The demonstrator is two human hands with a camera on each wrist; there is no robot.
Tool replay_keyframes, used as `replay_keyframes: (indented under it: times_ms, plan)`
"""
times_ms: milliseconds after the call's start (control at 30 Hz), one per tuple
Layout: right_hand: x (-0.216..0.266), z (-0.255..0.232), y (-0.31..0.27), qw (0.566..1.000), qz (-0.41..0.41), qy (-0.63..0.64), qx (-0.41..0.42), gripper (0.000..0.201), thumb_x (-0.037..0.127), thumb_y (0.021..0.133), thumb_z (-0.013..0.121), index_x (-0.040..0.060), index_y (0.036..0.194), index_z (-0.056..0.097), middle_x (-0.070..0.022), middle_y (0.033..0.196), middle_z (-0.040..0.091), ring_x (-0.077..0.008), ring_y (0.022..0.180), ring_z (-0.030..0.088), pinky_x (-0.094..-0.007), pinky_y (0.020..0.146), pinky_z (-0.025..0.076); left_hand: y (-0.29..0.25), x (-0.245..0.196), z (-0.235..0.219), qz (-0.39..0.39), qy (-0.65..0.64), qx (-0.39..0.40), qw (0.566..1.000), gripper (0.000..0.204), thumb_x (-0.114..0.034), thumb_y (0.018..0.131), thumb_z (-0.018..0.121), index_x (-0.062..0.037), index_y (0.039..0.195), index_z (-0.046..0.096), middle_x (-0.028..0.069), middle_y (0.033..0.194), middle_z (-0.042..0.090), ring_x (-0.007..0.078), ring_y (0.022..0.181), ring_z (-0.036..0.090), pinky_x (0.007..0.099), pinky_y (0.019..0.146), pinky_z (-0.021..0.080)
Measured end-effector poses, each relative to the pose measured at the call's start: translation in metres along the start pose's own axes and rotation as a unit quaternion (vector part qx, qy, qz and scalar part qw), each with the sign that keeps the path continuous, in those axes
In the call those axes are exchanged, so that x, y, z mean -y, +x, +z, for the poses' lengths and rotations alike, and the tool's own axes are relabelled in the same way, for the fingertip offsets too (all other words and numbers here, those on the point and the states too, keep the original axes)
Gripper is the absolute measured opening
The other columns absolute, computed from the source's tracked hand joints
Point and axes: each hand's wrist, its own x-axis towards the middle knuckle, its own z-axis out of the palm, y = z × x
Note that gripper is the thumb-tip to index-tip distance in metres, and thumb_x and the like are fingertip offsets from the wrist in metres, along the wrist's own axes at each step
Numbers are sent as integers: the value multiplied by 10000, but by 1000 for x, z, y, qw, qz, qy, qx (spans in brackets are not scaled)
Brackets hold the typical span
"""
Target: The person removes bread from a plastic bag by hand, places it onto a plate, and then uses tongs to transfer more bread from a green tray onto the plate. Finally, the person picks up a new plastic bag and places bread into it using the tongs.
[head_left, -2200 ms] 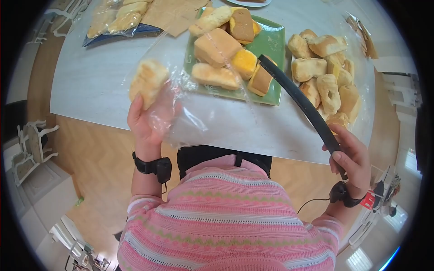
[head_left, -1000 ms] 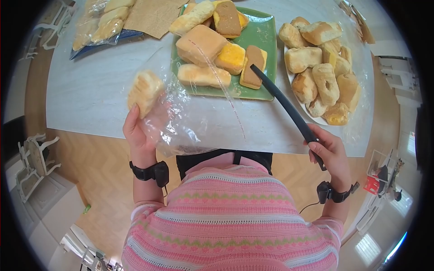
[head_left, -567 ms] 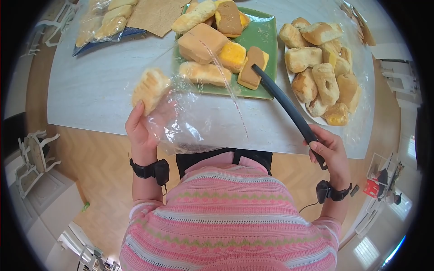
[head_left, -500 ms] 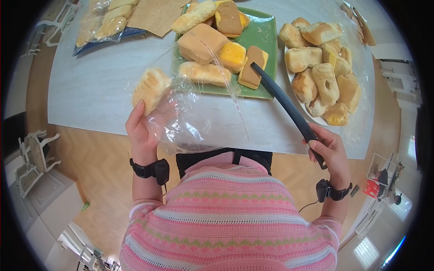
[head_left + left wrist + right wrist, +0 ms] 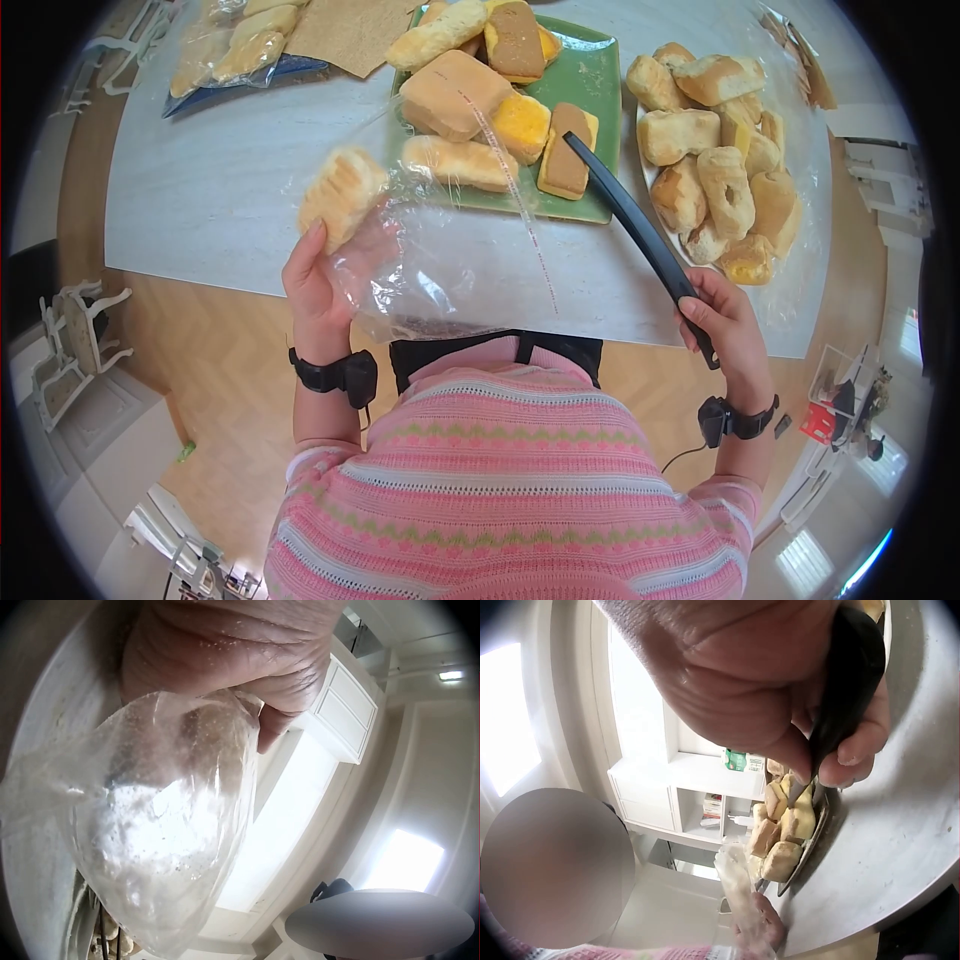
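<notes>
My left hand (image 5: 320,285) holds a bread roll (image 5: 343,195) with a clear plastic bag (image 5: 420,270), the thumb along the roll's lower left side. The bag spreads to the right, and its red printed strip overlaps the green plate (image 5: 600,80). In the left wrist view the bag (image 5: 165,840) hangs crinkled from the palm. My right hand (image 5: 725,310) grips long black tongs (image 5: 640,230) by the handle end. Their tips overlap a brown-topped yellow cake (image 5: 568,165) at the plate's front right. Several other breads share the plate, among them a large square bun (image 5: 455,95).
At the right, a white plate is heaped with bread pieces (image 5: 725,180), with clear plastic around it. Bagged rolls (image 5: 255,50) lie at the back left beside brown paper (image 5: 350,35). The white table's (image 5: 200,200) front edge runs just ahead of my body.
Since the oldest frame, my right hand has moved left with the tongs, and their tips have come over the brown-topped cake. The left hand keeps the roll and bag nearly in place.
</notes>
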Motion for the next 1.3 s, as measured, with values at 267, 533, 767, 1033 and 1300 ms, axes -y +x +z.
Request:
replay_keyframes:
  times_ms: [267, 533, 767, 1033, 1300]
  plan:
    - [-9, -9, -14, 998, -42, 46, -18, 290, 95, 901, 610, -29, 1159, 560, -31, 797, 604, -73, 524, 507, -203, 480, 388, -4, 3, 11, 5, -27, -6, 1000, 604, -255, 931, 537, -4, 1442, 334, 252, 1386, 463, 408, 1231, 505, 536, 985, 452]
    - [5, 18, -28, 989, -143, 30, 0, 352, 109, 893, 645, -34, 1199, 547, -42, 841, 614, -66, 590, 525, -189, 532, 401, -11, 12, 29, 6, 55, 30, 998, 595, -310, 962, 503, -38, 1460, 325, 202, 1393, 469, 390, 1226, 504, 496, 978, 457]
    - [16, 34, -28, 990, -130, -39, 23, 306, 63, 910, 628, -36, 1188, 550, -2, 831, 581, -47, 626, 499, -183, 564, 407, -11, 27, 52, 41, 8, 12, 999, 546, -258, 977, 512, -13, 1432, 335, 180, 1384, 476, 414, 1186, 549, 488, 909, 524]
    - [32, 42, -34, 973, -133, -184, 37, 291, 121, 881, 674, -21, 1123, 595, -9, 715, 575, -57, 597, 517, -215, 537, 420, -8, 45, 58, 8, -47, 33, 998, 581, -439, 1003, 415, -113, 1473, 314, 119, 1455, 421, 319, 1315, 436, 539, 1058, 368]
    - [65, 30, -52, 925, -187, -330, 21, 310, 116, 799, 721, -19, 1061, 623, -110, 731, 598, -198, 604, 594, -275, 580, 461, -2, 45, 57, 5, -151, 20, 988, 607, -507, 1012, 320, -109, 1470, 328, 129, 1445, 437, 318, 1321, 436, 502, 1080, 365]
